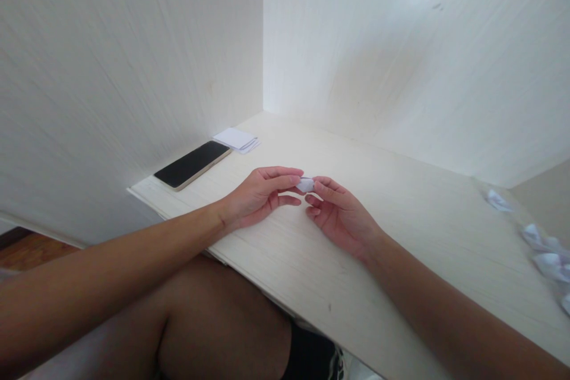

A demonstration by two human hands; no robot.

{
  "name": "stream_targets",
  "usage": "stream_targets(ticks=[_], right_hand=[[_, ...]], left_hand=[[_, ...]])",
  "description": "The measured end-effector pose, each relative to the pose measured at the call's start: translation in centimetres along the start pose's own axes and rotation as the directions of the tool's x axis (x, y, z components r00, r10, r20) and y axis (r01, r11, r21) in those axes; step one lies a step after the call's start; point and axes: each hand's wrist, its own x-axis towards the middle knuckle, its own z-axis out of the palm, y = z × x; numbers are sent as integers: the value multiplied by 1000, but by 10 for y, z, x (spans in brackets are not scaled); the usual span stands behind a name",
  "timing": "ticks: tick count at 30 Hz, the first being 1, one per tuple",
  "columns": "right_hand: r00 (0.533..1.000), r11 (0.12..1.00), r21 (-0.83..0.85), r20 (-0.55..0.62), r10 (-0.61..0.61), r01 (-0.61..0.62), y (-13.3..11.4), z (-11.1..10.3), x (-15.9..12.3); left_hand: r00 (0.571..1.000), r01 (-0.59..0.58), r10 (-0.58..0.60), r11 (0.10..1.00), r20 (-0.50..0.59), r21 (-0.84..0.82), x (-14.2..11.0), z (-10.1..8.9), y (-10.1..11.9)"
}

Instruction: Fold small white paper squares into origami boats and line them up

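Note:
A small folded piece of white paper [305,184] is pinched between my two hands, a little above the table. My left hand [262,193] grips its left end between thumb and fingertips. On the other end, the thumb and index finger of my right hand [341,214] are closed, while the lower fingers curl loosely underneath. The fingers partly cover the paper, so its full shape is hidden.
The pale wooden tabletop [285,285] meets white walls at the left and back. A black-screened phone [193,164] lies at the left edge, beside a stack of white paper sheets [234,138]. Several folded white papers [550,255] lie at the far right, blurred.

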Motion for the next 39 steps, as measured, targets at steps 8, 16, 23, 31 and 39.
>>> stream_targets(ticks=[8,16,23,31,39], right_hand=[[999,999,-15,26,-28,29,2,-2,2],[998,999,-23,34,-44,44,1,-2,2],[997,996,-44,11,-74,74,2,-1,2],[998,993,-104,-33,-57,53,2,1,0],[997,987,-153,-35,-62,55,4,0,2]], left_hand=[[996,82,-82,997,24,-15,2,-10,7],[991,115,-115,993,65,5,3,-14,8],[991,121,-124,991,53,54,3,-19,9],[989,115,-126,986,84,119,3,-22,12],[968,232,-244,961,64,152,5,-26,16]])
